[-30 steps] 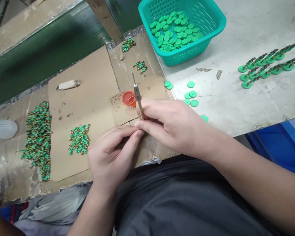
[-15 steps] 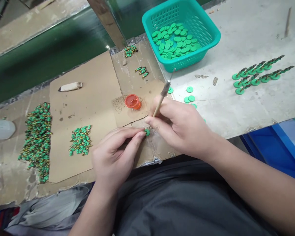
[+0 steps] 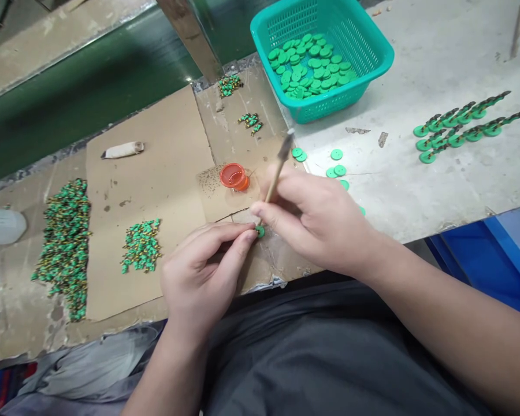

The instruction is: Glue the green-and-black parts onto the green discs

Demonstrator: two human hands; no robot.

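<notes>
My left hand (image 3: 208,260) pinches a small green disc (image 3: 260,231) between thumb and fingertips, just above the table's front edge. Most of whatever else lies between those fingertips is hidden. My right hand (image 3: 316,216) is closed around a thin wooden-handled tool (image 3: 275,176) with a dark, blurred upper end. Its lower end points down at the green disc; whether it touches cannot be made out. Beyond my hands stands a small orange-red cup (image 3: 234,176) on cardboard. Several loose green discs (image 3: 337,154) lie right of my right hand.
A teal basket (image 3: 329,110) of green discs stands at the back. To the right are rows of discs bearing dark small pieces (image 3: 468,127). On the left lie a large pile of green-and-gold pieces (image 3: 65,248), a smaller pile (image 3: 141,245), a wrapped stick (image 3: 123,150) and a whitish bottle (image 3: 2,226).
The tool's lower end and my right fingertips have shifted slightly left, toward the disc. My left hand keeps its pinch on the disc. The view has shifted a little.
</notes>
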